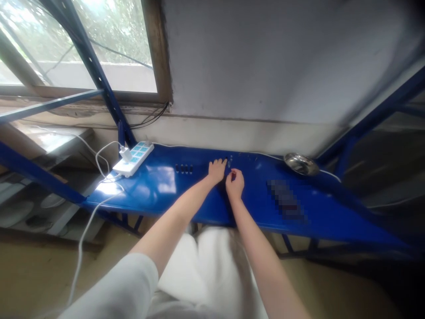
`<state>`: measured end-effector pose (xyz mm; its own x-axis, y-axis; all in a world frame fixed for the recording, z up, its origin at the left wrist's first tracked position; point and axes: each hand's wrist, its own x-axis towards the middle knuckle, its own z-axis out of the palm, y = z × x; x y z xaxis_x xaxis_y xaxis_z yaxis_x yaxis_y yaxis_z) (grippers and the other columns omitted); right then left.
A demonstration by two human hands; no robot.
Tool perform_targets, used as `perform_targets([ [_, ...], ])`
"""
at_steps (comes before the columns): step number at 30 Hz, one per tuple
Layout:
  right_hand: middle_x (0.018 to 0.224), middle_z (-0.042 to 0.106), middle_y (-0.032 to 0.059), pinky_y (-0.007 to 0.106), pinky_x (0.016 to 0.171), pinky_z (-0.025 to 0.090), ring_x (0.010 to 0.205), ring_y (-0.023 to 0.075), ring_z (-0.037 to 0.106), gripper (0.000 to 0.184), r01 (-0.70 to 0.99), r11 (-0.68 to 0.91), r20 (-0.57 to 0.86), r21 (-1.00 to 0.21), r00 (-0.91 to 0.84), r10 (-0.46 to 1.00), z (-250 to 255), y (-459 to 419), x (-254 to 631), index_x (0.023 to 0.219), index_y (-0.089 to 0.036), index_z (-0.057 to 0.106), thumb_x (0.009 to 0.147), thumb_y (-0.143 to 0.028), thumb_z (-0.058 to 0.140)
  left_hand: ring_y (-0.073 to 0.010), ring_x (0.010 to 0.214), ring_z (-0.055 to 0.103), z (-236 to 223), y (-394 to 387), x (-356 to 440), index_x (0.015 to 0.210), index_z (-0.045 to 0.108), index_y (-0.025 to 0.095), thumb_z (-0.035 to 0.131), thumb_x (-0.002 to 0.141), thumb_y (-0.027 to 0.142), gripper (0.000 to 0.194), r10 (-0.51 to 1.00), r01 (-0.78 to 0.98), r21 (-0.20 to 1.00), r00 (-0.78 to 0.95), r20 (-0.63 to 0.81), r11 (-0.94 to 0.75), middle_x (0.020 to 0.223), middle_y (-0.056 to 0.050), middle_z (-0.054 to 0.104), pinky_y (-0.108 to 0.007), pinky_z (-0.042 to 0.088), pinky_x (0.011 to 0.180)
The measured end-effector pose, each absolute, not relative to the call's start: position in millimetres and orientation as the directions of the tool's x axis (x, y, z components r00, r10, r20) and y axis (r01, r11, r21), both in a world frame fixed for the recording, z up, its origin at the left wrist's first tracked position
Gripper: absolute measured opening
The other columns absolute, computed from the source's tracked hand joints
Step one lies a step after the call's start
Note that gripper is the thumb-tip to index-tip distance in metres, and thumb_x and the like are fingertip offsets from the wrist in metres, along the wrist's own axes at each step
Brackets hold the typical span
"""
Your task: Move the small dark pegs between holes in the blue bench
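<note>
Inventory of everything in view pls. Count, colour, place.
tabletop: 1, blue, centre
power strip: 1, white with blue sockets, table's left end
plug: 1, white, in the strip
small pieces: 4, dark, row left of the hands
small clear bits: count unclear, by the hands
bowl: 1, silver, back right
pixelated object: 1, dark, right
white cable: at least 1, white, left
thin cables: several, black, below window
window: 1, brown frame, upper left
wall: 1, grey-white, behind
metal frame: 1, blue, both sides
hands: 2, bare, left and right, centre
</note>
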<state>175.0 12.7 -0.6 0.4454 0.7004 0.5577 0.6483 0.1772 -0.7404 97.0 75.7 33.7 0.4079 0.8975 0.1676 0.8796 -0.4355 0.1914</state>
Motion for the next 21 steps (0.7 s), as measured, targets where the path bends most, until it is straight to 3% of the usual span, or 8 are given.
perform_targets([
  [6, 0.090, 0.062, 0.0114, 0.037, 0.081, 0.042, 0.083, 0.0208, 0.055, 0.028, 0.696, 0.129, 0.549, -0.706, 0.423, 0.721, -1.5, 14.2, 177.5, 0.098, -0.013, 0.056, 0.078, -0.021, 0.038, -0.0216, 0.094, 0.056, 40.5, 77.8, 91.8, 0.102, 0.056, 0.013, 0.035, 0.084, 0.008, 0.028, 0.887, 0.840, 0.300, 0.387, 0.253, -0.452, 0.100, -0.013, 0.061, -0.036, 0.040, 0.084],
  [9, 0.103, 0.060, 0.0149, 0.042, 0.086, 0.040, 0.097, 0.0248, 0.053, 0.030, 0.761, 0.073, 0.539, -0.644, 0.385, 0.749, -7.3, 18.4, 179.1, 0.098, -0.013, 0.058, 0.077, -0.020, 0.038, -0.0208, 0.085, 0.059, 36.8, 76.2, 85.8, 0.091, 0.058, 0.015, 0.041, 0.083, 0.012, 0.019, 0.903, 0.774, 0.473, 0.310, 0.298, -0.422, 0.090, -0.011, 0.063, -0.033, 0.044, 0.076],
  [14, 0.122, 0.051, 0.0169, 0.050, 0.095, 0.032, 0.116, 0.0284, 0.043, 0.036, 0.829, 0.010, 0.485, -0.560, 0.317, 0.815, -24.1, 34.2, 180.5, 0.108, -0.015, 0.058, 0.078, -0.023, 0.042, -0.0161, 0.073, 0.059, 26.6, 52.3, 68.0, 0.083, 0.057, 0.018, 0.053, 0.078, 0.018, 0.006, 0.952, 0.525, 0.807, 0.021, 0.306, -0.271, 0.079, -0.005, 0.063, -0.029, 0.046, 0.070],
  [21, 0.133, 0.042, 0.0180, 0.060, 0.101, 0.016, 0.127, 0.0320, 0.030, 0.042, 0.825, -0.148, 0.243, -0.546, 0.325, 0.914, -26.4, 59.9, 182.1, 0.119, -0.016, 0.054, 0.083, -0.033, 0.040, -0.0116, 0.065, 0.055, 22.9, 7.2, 32.4, 0.079, 0.057, 0.015, 0.057, 0.074, 0.022, 0.008, 0.965, 0.305, 0.925, -0.055, 0.256, -0.228, 0.072, -0.003, 0.060, -0.026, 0.047, 0.066],
])
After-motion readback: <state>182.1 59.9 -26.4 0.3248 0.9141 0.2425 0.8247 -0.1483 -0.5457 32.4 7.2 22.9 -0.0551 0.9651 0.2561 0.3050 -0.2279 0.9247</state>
